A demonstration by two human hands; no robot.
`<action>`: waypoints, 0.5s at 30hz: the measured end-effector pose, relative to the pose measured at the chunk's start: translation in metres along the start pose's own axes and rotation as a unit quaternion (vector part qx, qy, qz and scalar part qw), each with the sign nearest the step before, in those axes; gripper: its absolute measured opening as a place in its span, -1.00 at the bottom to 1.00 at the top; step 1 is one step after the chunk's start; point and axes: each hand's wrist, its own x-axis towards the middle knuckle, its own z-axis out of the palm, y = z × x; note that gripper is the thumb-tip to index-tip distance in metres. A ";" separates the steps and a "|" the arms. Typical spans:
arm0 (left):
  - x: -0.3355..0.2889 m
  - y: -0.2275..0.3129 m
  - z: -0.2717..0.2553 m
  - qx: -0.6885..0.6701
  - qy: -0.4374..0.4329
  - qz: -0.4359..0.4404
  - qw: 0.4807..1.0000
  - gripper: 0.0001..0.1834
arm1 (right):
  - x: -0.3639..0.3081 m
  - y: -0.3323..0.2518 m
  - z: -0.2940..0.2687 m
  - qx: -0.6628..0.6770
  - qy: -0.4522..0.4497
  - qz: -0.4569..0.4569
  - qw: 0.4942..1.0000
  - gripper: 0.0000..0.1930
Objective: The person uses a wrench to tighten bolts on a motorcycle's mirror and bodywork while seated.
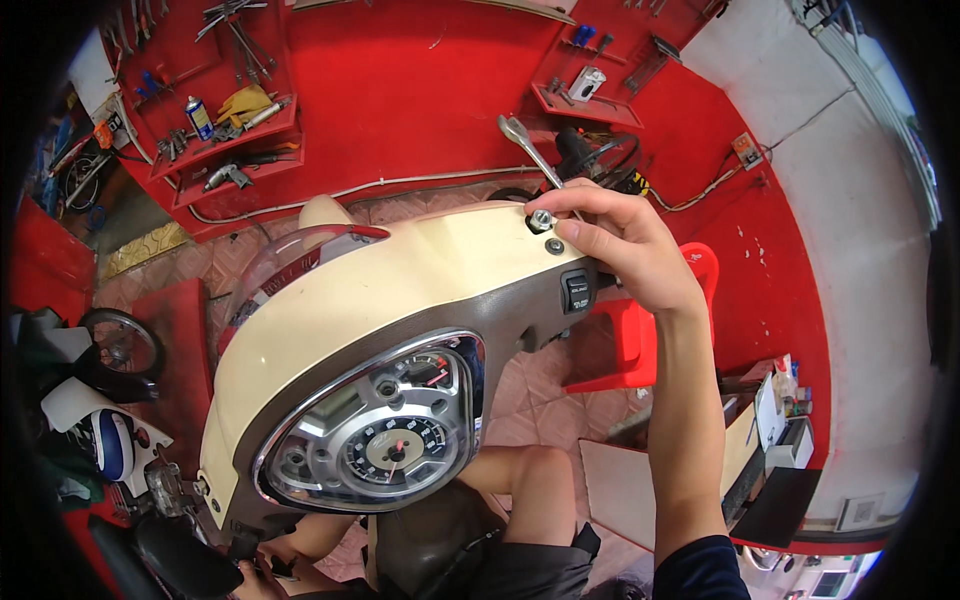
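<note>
A cream and brown scooter handlebar cover (pixel 400 260) with a round-dialled speedometer (pixel 395 450) fills the middle of the head view. My right hand (pixel 640 245) is closed at its right end, holding a silver wrench (pixel 532 150) that sticks up past the fingers. Its thumb and index finger sit beside a shiny hex nut (pixel 541 220) set in a hole in the cover; whether they touch it I cannot tell. A small dark bolt (pixel 555 246) and a black switch (pixel 577 292) lie just below. My left hand (pixel 255 582) shows only partly, by the black left grip (pixel 185 555); its fingers are mostly hidden.
Red wall shelves (pixel 235 140) hold a spray can, drill and tools on the far left. A red plastic chair (pixel 635 340) stands behind my right forearm. A desk with papers (pixel 770 420) is at right; a black steering-like wheel (pixel 122 352) lies left.
</note>
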 end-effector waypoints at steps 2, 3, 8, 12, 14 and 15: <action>-0.002 0.000 0.003 -0.040 0.015 -0.033 0.999 -0.84 | 0.001 -0.002 0.000 0.000 -0.007 0.006 1.000 -0.73; -0.003 -0.002 0.003 -0.039 0.019 -0.034 0.998 -0.84 | 0.003 -0.001 0.000 -0.005 -0.014 0.003 1.000 -0.74; -0.009 -0.003 0.013 -0.255 0.004 -0.199 0.946 -0.60 | -0.005 0.006 -0.006 -0.016 0.008 -0.016 1.000 -0.76; -0.011 0.037 0.012 -0.420 0.053 -0.217 0.879 -0.54 | -0.001 0.002 0.002 -0.008 -0.008 -0.027 1.000 -0.76; -0.011 0.041 0.010 -0.427 0.073 -0.276 0.858 -0.59 | -0.003 0.000 0.008 -0.004 0.009 0.002 1.000 -0.77; -0.010 0.037 0.013 -0.453 0.060 -0.271 0.847 -0.60 | -0.002 0.000 0.010 -0.002 0.014 0.015 1.000 -0.76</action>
